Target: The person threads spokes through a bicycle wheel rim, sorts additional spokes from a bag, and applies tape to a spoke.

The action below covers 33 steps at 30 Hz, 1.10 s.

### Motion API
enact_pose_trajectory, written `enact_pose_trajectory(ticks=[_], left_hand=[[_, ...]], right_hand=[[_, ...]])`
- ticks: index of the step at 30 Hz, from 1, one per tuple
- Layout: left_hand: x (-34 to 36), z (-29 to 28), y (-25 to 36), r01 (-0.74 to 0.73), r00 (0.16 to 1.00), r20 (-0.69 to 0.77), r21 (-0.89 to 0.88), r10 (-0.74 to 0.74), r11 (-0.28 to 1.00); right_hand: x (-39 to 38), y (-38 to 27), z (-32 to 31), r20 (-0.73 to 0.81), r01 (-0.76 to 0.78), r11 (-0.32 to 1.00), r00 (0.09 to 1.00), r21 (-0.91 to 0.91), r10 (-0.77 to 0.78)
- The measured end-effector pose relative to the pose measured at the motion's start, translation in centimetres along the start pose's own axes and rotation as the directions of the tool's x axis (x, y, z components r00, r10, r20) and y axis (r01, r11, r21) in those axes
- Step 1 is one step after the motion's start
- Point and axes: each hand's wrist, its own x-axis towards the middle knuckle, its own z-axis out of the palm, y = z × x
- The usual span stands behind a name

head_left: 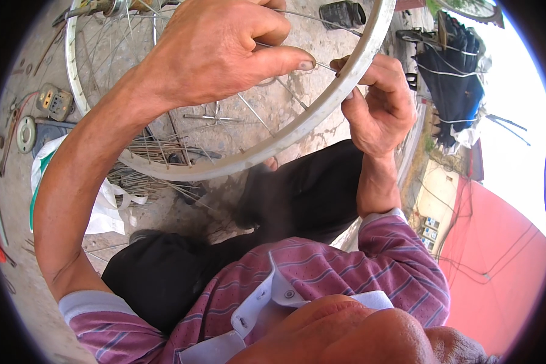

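A bare bicycle wheel rim [306,123], silver and worn, is held up in front of me with thin spokes crossing its inside. My left hand [224,51] is closed, thumb and fingers pinching a thin metal spoke [324,65] that runs to the inner side of the rim. At the spot where that spoke meets the rim, my right hand [382,106] grips the rim, its fingertips curled over the edge and its thumb against the near side. Whether those fingertips also hold a small part is hidden. The wheel's hub [112,6] shows at the upper left.
Loose spokes [155,151] lie piled on the concrete floor, with a cross-shaped wrench [215,116] beyond. Leftward are a yellowish meter [56,102], a round metal disc [25,133] and a white sack [106,209]. A black can [343,14] stands farther off; a dark-covered load [452,79] is at right.
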Motion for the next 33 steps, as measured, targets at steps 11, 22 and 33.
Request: enact_pose_trajectory(ticks=[11, 22, 33], left_hand=[[-0.2, 0.3, -1.4, 0.01, 0.997, 0.078, -0.04, -0.006, 0.999], [-0.2, 0.0, -1.1, -0.001, 0.997, 0.075, -0.08, 0.007, 0.997], [-0.5, -0.2, -1.2, -0.006, 0.998, 0.069, -0.099, 0.013, 0.995]], right_hand=[[-0.3, 0.2, -0.7, 0.17, -0.006, 0.999, 0.985, 0.035, 0.0], [0.4, -0.4, 0.4, 0.02, 0.001, 0.999, 1.0, 0.039, -0.001], [0.3, -0.5, 0.9, -0.002, -0.028, 0.991, 1.0, 0.132, 0.029]])
